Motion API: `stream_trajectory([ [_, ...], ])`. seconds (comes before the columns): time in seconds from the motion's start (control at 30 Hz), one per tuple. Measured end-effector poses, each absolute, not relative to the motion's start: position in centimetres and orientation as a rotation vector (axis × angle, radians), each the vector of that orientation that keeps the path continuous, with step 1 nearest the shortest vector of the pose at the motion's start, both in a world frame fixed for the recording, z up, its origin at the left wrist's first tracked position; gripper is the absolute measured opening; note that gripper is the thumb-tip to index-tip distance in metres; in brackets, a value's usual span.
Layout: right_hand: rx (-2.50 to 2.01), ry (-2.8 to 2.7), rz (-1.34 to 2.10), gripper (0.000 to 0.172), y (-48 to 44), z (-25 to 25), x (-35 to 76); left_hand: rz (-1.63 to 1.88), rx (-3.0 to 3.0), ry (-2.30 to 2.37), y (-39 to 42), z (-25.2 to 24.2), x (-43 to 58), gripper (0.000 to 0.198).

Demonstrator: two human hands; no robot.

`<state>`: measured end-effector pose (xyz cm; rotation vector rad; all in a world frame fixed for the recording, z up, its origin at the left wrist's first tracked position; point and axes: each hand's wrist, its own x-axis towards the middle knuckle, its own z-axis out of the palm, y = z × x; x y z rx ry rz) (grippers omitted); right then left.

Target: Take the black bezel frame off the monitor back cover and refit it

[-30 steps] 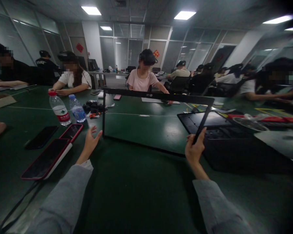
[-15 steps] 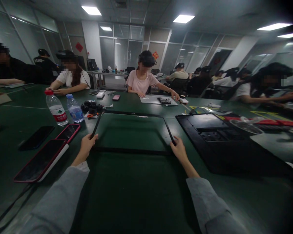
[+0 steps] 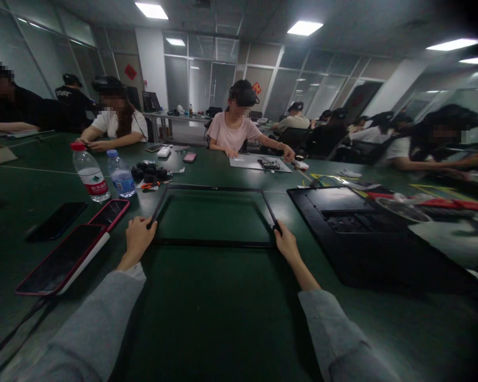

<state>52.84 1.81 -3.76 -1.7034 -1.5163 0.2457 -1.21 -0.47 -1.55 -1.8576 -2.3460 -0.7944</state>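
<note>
A thin black rectangular frame [image 3: 213, 244], which looks like a laptop screen bezel, is in front of me above the green table [image 3: 219, 302]. Its middle is hollow, and the tabletop shows through. My left hand [image 3: 138, 236] grips the frame's left side near the closer corner, fingers wrapped round the strip. On the opposite side, my right hand [image 3: 286, 239] holds the right strip between thumb and fingers. Whether the frame's far edge touches the table, I cannot tell.
Right of the frame lies a large black panel [image 3: 322, 241] with recesses. Phones [image 3: 63, 260] and two water bottles [image 3: 91, 178] stand or lie at left. Black parts [image 3: 147, 172] sit beyond them. Across the table, a person in pink [image 3: 233, 132] handles a grey plate [image 3: 242, 162].
The frame has tilted slightly in my two hands, and its far strip looks a little different. Both hands keep their hold. The view has shifted slightly.
</note>
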Motion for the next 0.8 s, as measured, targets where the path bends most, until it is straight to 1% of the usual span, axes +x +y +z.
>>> stream_trajectory([
  [0.27, -1.784, -1.535, 0.259, 0.054, 1.7, -3.7, 52.8, -0.708, -1.864, -2.394, -0.2, -1.6, -1.2, 0.05],
  [0.37, -1.752, -1.544, 0.272, 0.055, 1.5, -3.8, 52.7, -0.736, -1.848, -2.414, -0.5, -1.1, -0.8, 0.05],
  [0.47, -1.682, -1.532, 0.224, 0.059, 1.2, -3.3, 52.8, -0.827, -1.889, -2.403, -1.0, -0.1, 0.1, 0.055],
  [0.57, -1.675, -1.46, -0.003, 0.067, 0.4, -1.6, 54.3, -0.89, -2.131, -2.314, -1.7, 0.9, 1.0, 0.058],
  [0.7, -1.801, -1.193, -0.433, 0.08, -2.2, 0.4, 60.7, -0.702, -2.561, -2.16, -2.7, 1.9, 1.9, 0.064],
  [0.77, -1.866, -0.991, -0.582, 0.091, -4.2, 0.5, 65.5, -0.639, -2.643, -2.115, -2.9, 2.1, 2.1, 0.059],
  [0.8, -1.918, -0.874, -0.581, 0.097, -5.3, 0.2, 67.9, -0.635, -2.643, -2.115, -2.9, 2.2, 2.1, 0.053],
])
